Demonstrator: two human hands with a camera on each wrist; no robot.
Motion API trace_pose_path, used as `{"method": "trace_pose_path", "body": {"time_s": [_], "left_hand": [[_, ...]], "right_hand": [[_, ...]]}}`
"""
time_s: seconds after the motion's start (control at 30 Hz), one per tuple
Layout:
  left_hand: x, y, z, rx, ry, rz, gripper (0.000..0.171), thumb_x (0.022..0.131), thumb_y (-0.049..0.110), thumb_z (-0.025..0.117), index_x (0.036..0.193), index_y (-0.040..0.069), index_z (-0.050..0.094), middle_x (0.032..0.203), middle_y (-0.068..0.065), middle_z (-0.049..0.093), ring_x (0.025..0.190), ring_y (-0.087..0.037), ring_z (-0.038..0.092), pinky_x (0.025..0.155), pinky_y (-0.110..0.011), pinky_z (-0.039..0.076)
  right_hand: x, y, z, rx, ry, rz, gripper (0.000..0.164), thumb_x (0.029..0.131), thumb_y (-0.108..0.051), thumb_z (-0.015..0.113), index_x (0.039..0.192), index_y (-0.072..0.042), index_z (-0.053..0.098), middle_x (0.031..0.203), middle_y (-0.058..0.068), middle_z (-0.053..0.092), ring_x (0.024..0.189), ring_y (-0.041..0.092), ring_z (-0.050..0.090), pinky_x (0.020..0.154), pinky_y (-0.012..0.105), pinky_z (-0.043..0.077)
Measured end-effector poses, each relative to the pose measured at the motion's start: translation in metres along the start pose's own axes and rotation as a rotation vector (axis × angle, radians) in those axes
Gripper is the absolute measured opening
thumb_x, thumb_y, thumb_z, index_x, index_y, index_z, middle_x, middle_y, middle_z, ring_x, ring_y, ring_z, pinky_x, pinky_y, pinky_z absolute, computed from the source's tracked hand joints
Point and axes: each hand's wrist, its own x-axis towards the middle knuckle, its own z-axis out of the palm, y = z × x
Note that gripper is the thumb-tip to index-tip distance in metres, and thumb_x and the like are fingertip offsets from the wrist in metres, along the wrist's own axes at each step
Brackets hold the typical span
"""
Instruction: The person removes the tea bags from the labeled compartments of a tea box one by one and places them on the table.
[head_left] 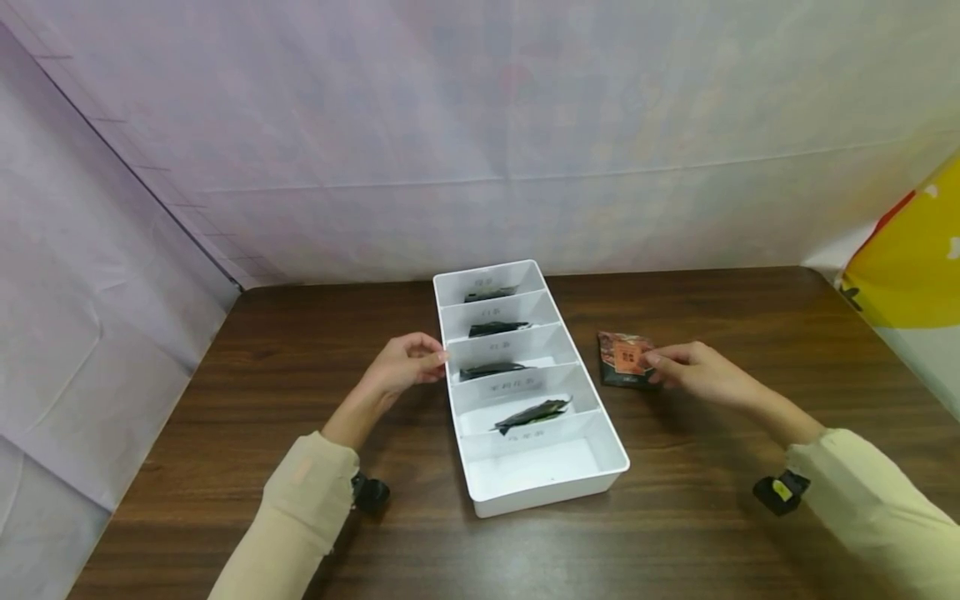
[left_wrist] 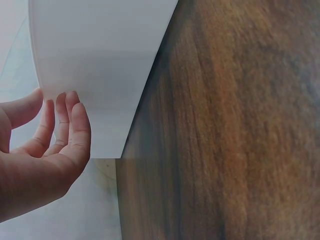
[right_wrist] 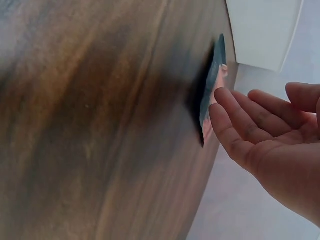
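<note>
Packet: the red-and-black packet (head_left: 621, 354) with an orange panel lies on the desk (head_left: 225, 417), to the right of the tray and just apart from it.
Right hand: the right hand (head_left: 701, 373) reaches over the packet's right edge, fingers long and gently bent, thumb well apart from them in the right wrist view — nothing is gripped, and I cannot tell whether the fingertips touch the packet.
Left hand: the left hand (head_left: 405, 367) is at the tray's left side, fingers loosely curved beside the outer wall, thumb tip at the rim — no firm grip shows.
Tray: the long white tray (head_left: 551, 493) stands on the desk between the hands, split by crosswise dividers into five compartments; its labels are too small to read.
Dark packets: one in each of the four back compartments, namely the rearmost packet (head_left: 490, 294), the second packet (head_left: 497, 328), the third packet (head_left: 492, 370) and the fourth packet (head_left: 534, 412).
Backdrop: a pale cloth (head_left: 450, 125) hangs behind the desk, a yellow patch (head_left: 911, 258) at far right.
</note>
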Motion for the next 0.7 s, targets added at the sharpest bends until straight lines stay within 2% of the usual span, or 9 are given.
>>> {"method": "trace_pose_path", "body": {"time_s": [0.2, 0.53, 0.7], "left_hand": [[0.0, 0.0, 0.0, -0.01, 0.0, 0.006, 0.009, 0.087, -0.003, 0.057, 0.092, -0.009, 0.053, 0.075, -0.007, 0.057, 0.067, -0.013, 0.057, 0.069, -0.031, 0.052], [0.0, 0.0, 0.0, -0.007, -0.003, 0.006, 0.009, 0.087, -0.003, 0.057, 0.092, -0.009, 0.053, 0.073, -0.005, 0.057, 0.067, -0.013, 0.057, 0.069, -0.032, 0.051], [-0.001, 0.001, 0.0, -0.006, -0.002, 0.003, 0.008, 0.087, -0.003, 0.057, 0.091, -0.009, 0.053, 0.074, -0.006, 0.057, 0.067, -0.013, 0.057, 0.07, -0.033, 0.051]], "right_hand": [[0.004, 0.002, 0.007, 0.033, -0.018, -0.011, 0.041, 0.1, -0.019, 0.039, 0.114, 0.016, 0.052, 0.092, 0.021, 0.064, 0.083, 0.03, 0.062, 0.072, 0.038, 0.052], [0.011, -0.002, 0.01, -0.026, -0.011, 0.007, 0.041, 0.099, -0.021, 0.041, 0.113, 0.016, 0.053, 0.088, 0.019, 0.065, 0.079, 0.027, 0.062, 0.07, 0.038, 0.051], [0.019, -0.002, 0.009, -0.007, -0.015, 0.006, 0.039, 0.099, -0.02, 0.041, 0.11, 0.015, 0.055, 0.086, 0.017, 0.064, 0.078, 0.025, 0.06, 0.068, 0.036, 0.051]]}}
